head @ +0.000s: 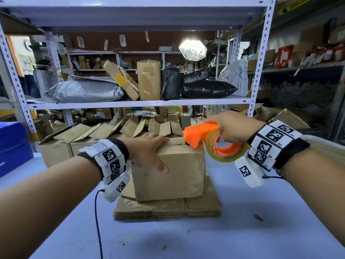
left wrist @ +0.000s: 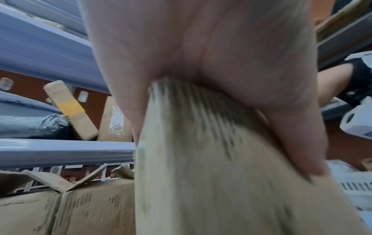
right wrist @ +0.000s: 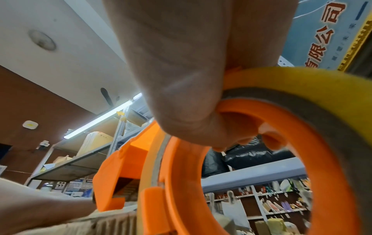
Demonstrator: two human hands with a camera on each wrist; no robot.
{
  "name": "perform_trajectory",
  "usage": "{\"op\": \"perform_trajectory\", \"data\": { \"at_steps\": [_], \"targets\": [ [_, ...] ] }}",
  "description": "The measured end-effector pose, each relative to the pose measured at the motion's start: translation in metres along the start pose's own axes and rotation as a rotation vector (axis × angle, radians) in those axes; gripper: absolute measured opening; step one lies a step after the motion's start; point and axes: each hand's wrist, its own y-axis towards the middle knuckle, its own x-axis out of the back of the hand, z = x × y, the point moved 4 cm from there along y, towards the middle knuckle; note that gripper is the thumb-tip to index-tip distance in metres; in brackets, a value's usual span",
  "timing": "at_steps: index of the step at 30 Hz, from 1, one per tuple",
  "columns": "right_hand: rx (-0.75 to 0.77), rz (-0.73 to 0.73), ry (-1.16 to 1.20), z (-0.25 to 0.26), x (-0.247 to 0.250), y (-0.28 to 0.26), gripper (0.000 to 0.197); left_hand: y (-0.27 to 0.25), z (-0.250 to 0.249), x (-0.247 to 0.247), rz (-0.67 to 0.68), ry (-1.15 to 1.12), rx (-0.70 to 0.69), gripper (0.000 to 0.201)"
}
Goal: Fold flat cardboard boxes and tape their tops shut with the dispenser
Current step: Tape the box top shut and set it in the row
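A folded cardboard box (head: 177, 174) stands on a stack of flat cardboard (head: 168, 208) on the table. My left hand (head: 149, 148) lies flat on the box's top at its left edge, fingers straight, thumb down the front face; in the left wrist view the palm (left wrist: 201, 55) presses the box corner (left wrist: 201, 174). My right hand (head: 231, 128) grips the orange tape dispenser (head: 201, 134) with its yellowish tape roll (head: 229, 154). The dispenser's nose touches the box's top at the right edge. In the right wrist view, fingers curl through the dispenser ring (right wrist: 251, 159).
Several open boxes (head: 74, 139) with raised flaps stand behind the box. A blue box (head: 13, 144) sits at the table's left. The metal shelf (head: 138, 103) above holds parcels and bags. A black cable (head: 98, 221) hangs from my left wrist.
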Motion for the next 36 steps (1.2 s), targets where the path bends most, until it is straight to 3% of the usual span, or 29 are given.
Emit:
{"op": "perform_trajectory", "data": {
  "at_steps": [5,15,20,30,36],
  "targets": [
    [-0.055,0.033,0.124,-0.018,-0.023,-0.014,0.061,0.008,-0.017,-0.006,-0.007,0.083,-0.015,0.117],
    [-0.060,-0.097,0.180,-0.022,-0.036,-0.026,0.062,0.017,-0.038,0.001,0.058,0.140,-0.017,0.117],
    [-0.067,-0.088,0.157,-0.023,-0.035,-0.026,0.061,0.028,-0.068,-0.006,-0.031,0.104,-0.071,0.120],
    [-0.023,-0.053,0.160,-0.020,-0.024,-0.021,0.066,0.038,-0.061,0.001,-0.055,-0.057,0.012,0.111],
    [-0.009,-0.149,0.162,-0.020,-0.013,-0.010,0.065,0.038,-0.048,0.022,-0.073,-0.067,-0.011,0.107]
  ]
}}
